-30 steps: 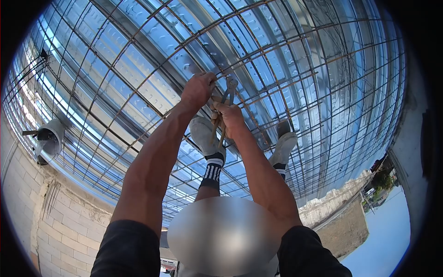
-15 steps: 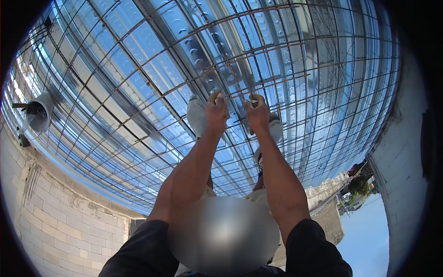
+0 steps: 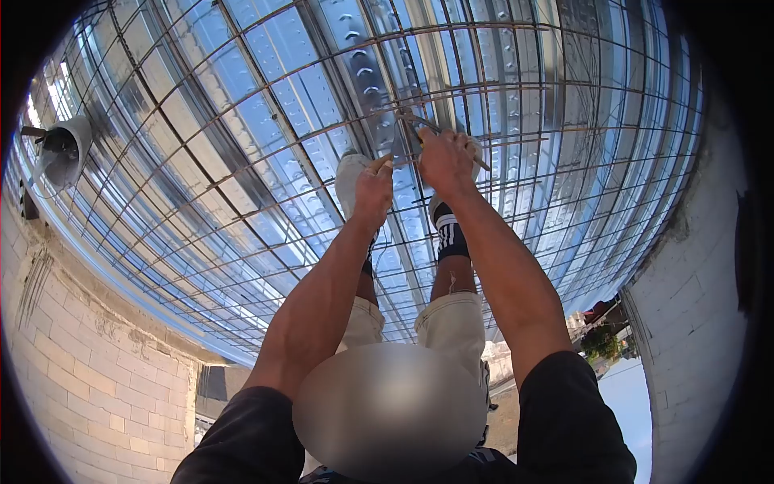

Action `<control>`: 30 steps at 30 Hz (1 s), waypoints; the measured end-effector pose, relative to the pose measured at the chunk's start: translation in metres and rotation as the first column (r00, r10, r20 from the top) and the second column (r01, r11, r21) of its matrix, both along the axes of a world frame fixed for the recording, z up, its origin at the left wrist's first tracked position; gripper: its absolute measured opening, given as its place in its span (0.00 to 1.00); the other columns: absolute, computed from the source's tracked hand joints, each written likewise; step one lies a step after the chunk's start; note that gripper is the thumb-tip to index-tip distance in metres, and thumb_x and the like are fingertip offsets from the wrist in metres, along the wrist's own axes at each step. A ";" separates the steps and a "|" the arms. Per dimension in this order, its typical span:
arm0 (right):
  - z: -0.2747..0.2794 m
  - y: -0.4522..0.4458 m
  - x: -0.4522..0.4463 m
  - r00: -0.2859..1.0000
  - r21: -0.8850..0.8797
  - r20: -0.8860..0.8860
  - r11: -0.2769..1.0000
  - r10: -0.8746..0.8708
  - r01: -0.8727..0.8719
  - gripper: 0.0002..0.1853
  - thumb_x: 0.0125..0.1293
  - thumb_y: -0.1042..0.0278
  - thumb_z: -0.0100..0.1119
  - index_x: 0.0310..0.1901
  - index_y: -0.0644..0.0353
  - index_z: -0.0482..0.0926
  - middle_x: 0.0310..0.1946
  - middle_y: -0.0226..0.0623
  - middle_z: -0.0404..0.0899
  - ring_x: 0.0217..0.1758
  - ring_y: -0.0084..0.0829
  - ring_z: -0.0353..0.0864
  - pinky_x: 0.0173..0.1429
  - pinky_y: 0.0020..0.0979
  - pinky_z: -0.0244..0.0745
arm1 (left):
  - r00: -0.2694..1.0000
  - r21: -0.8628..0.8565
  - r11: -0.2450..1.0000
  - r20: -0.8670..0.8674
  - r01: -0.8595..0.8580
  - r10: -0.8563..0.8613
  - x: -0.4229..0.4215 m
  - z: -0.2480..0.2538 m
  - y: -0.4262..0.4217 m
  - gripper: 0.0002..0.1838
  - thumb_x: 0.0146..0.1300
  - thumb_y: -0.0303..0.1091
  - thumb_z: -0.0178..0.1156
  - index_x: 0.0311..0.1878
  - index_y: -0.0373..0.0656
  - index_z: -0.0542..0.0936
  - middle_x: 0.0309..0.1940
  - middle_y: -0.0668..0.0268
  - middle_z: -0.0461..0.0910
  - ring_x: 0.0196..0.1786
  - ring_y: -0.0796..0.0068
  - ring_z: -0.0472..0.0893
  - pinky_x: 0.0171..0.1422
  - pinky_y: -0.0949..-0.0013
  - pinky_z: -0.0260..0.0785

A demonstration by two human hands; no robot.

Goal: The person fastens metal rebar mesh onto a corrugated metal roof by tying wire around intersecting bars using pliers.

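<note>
My right hand [image 3: 448, 167] is closed around a pair of metal pliers [image 3: 427, 124], whose jaws point up and left at the rebar mesh [image 3: 379, 107]. A handle end sticks out on the hand's right side. Just to the left, my left hand [image 3: 374, 192] is closed low over the mesh, thumb and fingers pinched together; what they hold, if anything, I cannot make out. My light-coloured left shoe [image 3: 348, 179] shows beside the left hand. The right shoe is mostly hidden behind my right hand.
Shiny corrugated metal decking [image 3: 266, 64] lies under the mesh. A grey bucket [image 3: 74, 145] rests on its side at the left. Block walls [image 3: 105, 355] rise at the left and right [image 3: 685, 323]. Loose thin wires [image 3: 592, 89] lie toward the upper right.
My right hand has moved up and turned, and the pliers now show across the mesh. My left hand stays nearly in place. The view has shifted slightly, showing more of my legs.
</note>
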State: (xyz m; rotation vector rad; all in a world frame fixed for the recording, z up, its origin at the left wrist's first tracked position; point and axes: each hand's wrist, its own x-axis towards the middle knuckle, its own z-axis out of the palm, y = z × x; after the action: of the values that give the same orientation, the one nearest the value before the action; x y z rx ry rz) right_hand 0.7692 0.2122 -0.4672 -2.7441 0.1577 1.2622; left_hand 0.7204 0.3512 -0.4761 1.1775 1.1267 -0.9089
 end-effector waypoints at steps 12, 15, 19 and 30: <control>-0.039 -0.026 -0.024 0.918 0.275 -0.270 0.891 -0.290 0.362 0.27 0.73 0.45 0.49 0.52 0.68 0.75 0.36 0.49 0.81 0.44 0.47 0.85 0.47 0.47 0.81 | 0.998 0.060 0.996 0.006 -0.060 0.059 -0.015 -0.003 -0.016 0.18 0.73 0.39 0.52 0.61 0.43 0.76 0.21 0.78 0.66 0.17 0.87 0.61 0.16 0.77 0.53; -0.032 -0.017 -0.027 0.047 0.089 -0.770 -0.034 -0.636 0.995 0.28 0.74 0.42 0.44 0.49 0.63 0.76 0.26 0.39 0.82 0.33 0.35 0.86 0.38 0.39 0.82 | 0.976 0.231 0.970 0.185 0.074 -0.118 -0.018 -0.010 -0.012 0.18 0.72 0.38 0.53 0.59 0.39 0.78 0.27 0.73 0.73 0.24 0.86 0.67 0.28 0.77 0.61; -0.038 -0.014 -0.046 -0.191 -0.019 -0.871 -0.358 -0.453 0.933 0.27 0.75 0.40 0.42 0.46 0.59 0.77 0.28 0.35 0.81 0.27 0.28 0.82 0.31 0.32 0.81 | 0.940 0.231 0.945 0.199 0.231 -0.278 -0.016 -0.009 0.004 0.19 0.72 0.38 0.53 0.58 0.35 0.78 0.30 0.71 0.76 0.29 0.84 0.71 0.36 0.75 0.66; -0.040 -0.029 -0.038 -0.415 -0.337 -0.909 -0.533 -0.031 0.776 0.15 0.62 0.51 0.70 0.35 0.49 0.75 0.21 0.20 0.77 0.17 0.11 0.75 0.19 0.16 0.76 | 0.995 0.002 1.000 -0.101 -0.004 0.004 -0.036 0.045 -0.036 0.18 0.74 0.51 0.52 0.45 0.44 0.75 0.19 0.79 0.61 0.18 0.88 0.58 0.20 0.79 0.50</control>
State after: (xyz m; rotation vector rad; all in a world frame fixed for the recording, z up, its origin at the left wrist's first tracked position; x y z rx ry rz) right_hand 0.7315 0.1828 -0.5075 -0.0323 1.1327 1.0050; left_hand 0.6840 0.3150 -0.4314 1.1410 1.2103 -0.9735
